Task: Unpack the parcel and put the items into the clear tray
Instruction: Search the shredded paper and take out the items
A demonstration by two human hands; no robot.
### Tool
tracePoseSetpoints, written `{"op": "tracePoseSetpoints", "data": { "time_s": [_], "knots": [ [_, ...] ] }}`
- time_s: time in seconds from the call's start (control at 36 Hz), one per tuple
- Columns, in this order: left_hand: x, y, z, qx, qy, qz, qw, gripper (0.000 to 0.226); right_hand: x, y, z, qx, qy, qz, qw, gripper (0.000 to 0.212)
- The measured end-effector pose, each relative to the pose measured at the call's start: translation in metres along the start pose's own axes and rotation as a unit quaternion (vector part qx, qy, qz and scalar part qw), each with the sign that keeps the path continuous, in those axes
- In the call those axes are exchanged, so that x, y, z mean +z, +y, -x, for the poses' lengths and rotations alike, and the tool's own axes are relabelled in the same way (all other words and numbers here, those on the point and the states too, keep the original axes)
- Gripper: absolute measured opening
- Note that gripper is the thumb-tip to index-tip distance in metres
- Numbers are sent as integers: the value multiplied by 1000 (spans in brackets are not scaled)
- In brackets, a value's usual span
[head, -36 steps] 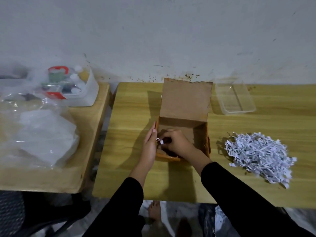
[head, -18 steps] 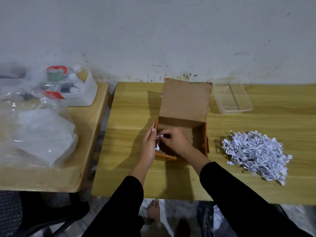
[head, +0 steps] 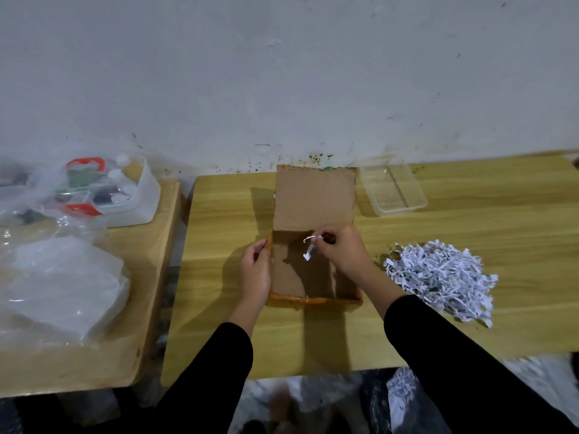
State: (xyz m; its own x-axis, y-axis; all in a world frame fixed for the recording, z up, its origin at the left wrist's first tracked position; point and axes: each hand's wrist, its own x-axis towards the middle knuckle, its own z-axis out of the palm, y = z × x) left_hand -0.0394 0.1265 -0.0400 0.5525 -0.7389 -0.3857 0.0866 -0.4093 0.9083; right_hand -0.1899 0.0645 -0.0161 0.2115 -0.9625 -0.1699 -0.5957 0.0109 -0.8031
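**A:** What does the box look like from where you stand?

**B:** Your box is plain brown cardboard with orange tape along its near and left edges. It sits near the middle of the table. Its lid stands upright at 12 o'clock, bare brown inside. The floor of the box shows bare cardboard, partly in shadow; whether anything lies in the shaded right part you cannot tell.

**A:** And your hands?

**B:** Your left hand is at 9 o'clock of the box, fingers curled around the left wall. Your right hand is over the far right part of the opening, thumb and fingertips pinched shut on a few white paper strips that dangle into the box.

**A:** Where is the tray?

**B:** The tray is clear plastic, rectangular, at 1 o'clock of the box, just beside the lid, near the wall. Nothing can be made out inside it.

**A:** Anything else?

**B:** A heap of shredded paper lies at 3 o'clock of the box, apart from it, just beyond your right wrist.
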Motion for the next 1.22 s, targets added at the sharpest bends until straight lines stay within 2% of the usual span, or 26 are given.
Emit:
{"op": "tracePoseSetpoints", "data": {
  "time_s": [0.11,0.17,0.25,0.33,0.42,0.47,0.53,0.58,0.67,0.78,0.92,1.03,1.08,1.14,1.17,1.19,1.22],
  "knots": [
    [14,18,3,115,108,-78,984,26,-36,10,4,-18,53,-1,998,11],
    [30,30,11,198,114,-109,968,25,-60,19,9,-21,78,-3,997,13],
    [68,45,31,292,26,-102,951,26,-96,44,15,-3,105,-3,995,17],
    [119,51,55,343,-98,-92,930,24,-132,79,24,8,115,21,993,23],
    [172,35,78,381,-262,-150,874,21,-162,116,43,10,119,37,992,32],
    [200,14,85,387,-364,-253,808,44,-177,140,55,4,87,42,995,45],
    [218,-9,85,399,-392,-382,736,62,-186,162,65,12,36,50,998,50],
    [226,-23,78,397,-377,-451,704,61,-191,181,69,39,18,50,998,47],
    [230,-22,69,386,-392,-430,715,49,-199,199,66,84,54,8,995,32],
    [235,-9,55,331,-407,-377,763,39,-210,211,56,108,113,-10,988,20],
    [235,0,42,320,-337,-432,773,34,-227,219,54,127,176,4,976,16],
    [230,12,50,350,-223,-396,819,32,-232,219,54,135,247,27,959,18],
    [229,17,59,377,-180,-359,835,32,-228,208,56,82,228,29,970,22],
    [228,18,72,391,-198,-334,834,34,-217,194,57,33,143,-4,989,27],
    [227,15,79,392,-236,-337,823,36,-209,189,58,11,88,-3,996,29],
    [226,9,85,400,-283,-361,794,40,-202,187,57,-14,44,22,999,31],
    [225,2,88,417,-324,-399,750,45,-195,188,55,-37,14,52,998,32]
  ]
}}
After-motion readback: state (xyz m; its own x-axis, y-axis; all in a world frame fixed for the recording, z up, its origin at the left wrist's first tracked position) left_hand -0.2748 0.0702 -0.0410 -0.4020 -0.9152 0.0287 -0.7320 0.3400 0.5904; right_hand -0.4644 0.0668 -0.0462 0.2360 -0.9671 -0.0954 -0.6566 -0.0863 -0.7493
